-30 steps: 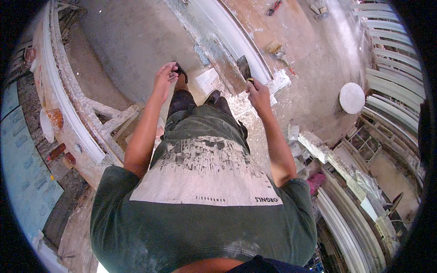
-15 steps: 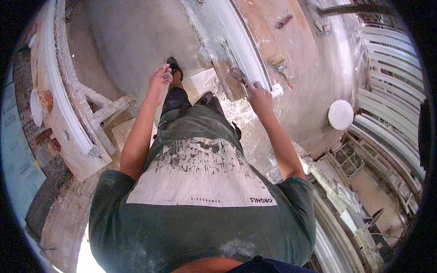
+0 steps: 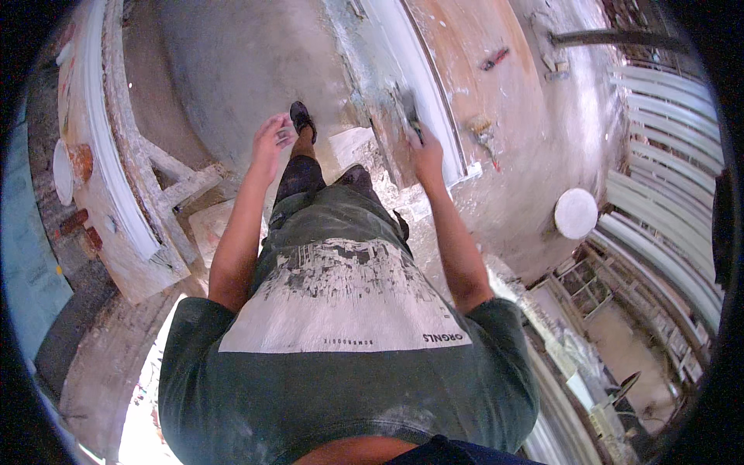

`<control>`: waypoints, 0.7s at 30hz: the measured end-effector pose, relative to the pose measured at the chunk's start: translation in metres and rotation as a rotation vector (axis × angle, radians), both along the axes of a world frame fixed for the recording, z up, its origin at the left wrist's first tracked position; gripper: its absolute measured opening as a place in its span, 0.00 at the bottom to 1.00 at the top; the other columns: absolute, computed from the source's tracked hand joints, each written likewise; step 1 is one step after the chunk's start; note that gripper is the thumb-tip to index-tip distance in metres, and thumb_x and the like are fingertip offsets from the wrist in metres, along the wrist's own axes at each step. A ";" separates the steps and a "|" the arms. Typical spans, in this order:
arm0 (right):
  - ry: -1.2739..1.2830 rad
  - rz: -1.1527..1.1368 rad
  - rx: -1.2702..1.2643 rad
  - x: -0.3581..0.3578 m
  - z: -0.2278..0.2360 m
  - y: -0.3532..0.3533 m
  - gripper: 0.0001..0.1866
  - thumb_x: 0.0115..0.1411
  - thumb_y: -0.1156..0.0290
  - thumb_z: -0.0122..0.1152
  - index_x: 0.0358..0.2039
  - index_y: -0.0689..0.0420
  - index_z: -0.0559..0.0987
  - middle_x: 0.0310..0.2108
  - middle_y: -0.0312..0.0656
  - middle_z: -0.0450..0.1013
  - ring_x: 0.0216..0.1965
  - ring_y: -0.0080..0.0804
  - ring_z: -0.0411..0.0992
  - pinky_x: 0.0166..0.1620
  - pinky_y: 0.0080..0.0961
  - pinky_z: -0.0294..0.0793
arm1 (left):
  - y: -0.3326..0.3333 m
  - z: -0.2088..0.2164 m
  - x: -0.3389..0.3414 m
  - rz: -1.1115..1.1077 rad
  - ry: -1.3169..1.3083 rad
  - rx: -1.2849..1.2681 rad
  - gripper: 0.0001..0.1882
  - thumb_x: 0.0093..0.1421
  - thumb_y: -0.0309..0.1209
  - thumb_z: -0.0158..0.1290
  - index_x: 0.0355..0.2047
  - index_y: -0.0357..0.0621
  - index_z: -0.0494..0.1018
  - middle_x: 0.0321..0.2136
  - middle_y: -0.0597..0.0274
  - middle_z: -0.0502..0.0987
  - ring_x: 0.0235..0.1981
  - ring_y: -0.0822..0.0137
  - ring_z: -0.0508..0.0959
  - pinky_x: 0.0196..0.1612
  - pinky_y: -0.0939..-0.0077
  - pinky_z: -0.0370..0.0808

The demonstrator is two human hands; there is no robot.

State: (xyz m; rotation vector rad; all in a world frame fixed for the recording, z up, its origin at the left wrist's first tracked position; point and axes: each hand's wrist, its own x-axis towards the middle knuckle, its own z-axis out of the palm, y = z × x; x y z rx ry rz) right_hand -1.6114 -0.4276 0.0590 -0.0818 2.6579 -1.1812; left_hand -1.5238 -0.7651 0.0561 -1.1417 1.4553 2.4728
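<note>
My right hand (image 3: pixel 427 153) is closed round the dark handle of a scraper (image 3: pixel 409 107). Its small grey blade, blurred by motion, points away from me over the inner edge of a long white moulding (image 3: pixel 418 58). A plaster-smeared board (image 3: pixel 393 143) lies along the bench just left of that hand. My left hand (image 3: pixel 271 139) hangs in the air near my forward foot, fingers loosely apart and holding nothing. Beyond the moulding a red-handled tool (image 3: pixel 494 59) and a plaster-caked brush-like tool (image 3: pixel 482 133) rest on the brown bench top (image 3: pixel 457 46).
Another bench (image 3: pixel 143 267) with a white moulding (image 3: pixel 128 186) runs along my left. On the right are a round white lid or bucket top (image 3: pixel 576 214) and stacked long white strips (image 3: pixel 670 124). Paper-like white scraps (image 3: pixel 353 147) lie on the floor by my feet.
My right hand has moved slightly left, toward the moulding's inner edge, and the scraper has swung to point farther away from me. My left hand stays in nearly the same place.
</note>
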 end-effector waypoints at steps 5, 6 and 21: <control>0.139 -0.210 -0.083 -0.004 -0.030 -0.014 0.22 0.59 0.66 0.56 0.50 0.66 0.73 0.30 0.49 0.77 0.26 0.37 0.74 0.31 0.30 0.73 | -0.017 -0.013 0.021 0.059 -0.121 -0.005 0.13 0.63 0.37 0.49 0.45 0.46 0.73 0.36 0.66 0.75 0.34 0.72 0.73 0.41 0.75 0.72; 0.458 -0.123 0.079 -0.025 -0.047 -0.026 0.21 0.58 0.66 0.57 0.50 0.66 0.74 0.31 0.52 0.77 0.28 0.39 0.75 0.32 0.33 0.73 | -0.015 -0.013 0.015 0.025 -0.114 -0.005 0.13 0.64 0.38 0.49 0.45 0.46 0.73 0.37 0.66 0.75 0.35 0.72 0.73 0.41 0.74 0.72; 0.045 -0.270 0.015 -0.029 0.001 -0.049 0.23 0.57 0.63 0.57 0.49 0.67 0.74 0.32 0.57 0.77 0.34 0.46 0.77 0.42 0.36 0.72 | 0.046 -0.001 -0.108 -0.320 -0.021 0.096 0.13 0.65 0.38 0.48 0.44 0.44 0.73 0.33 0.66 0.75 0.31 0.73 0.74 0.39 0.76 0.72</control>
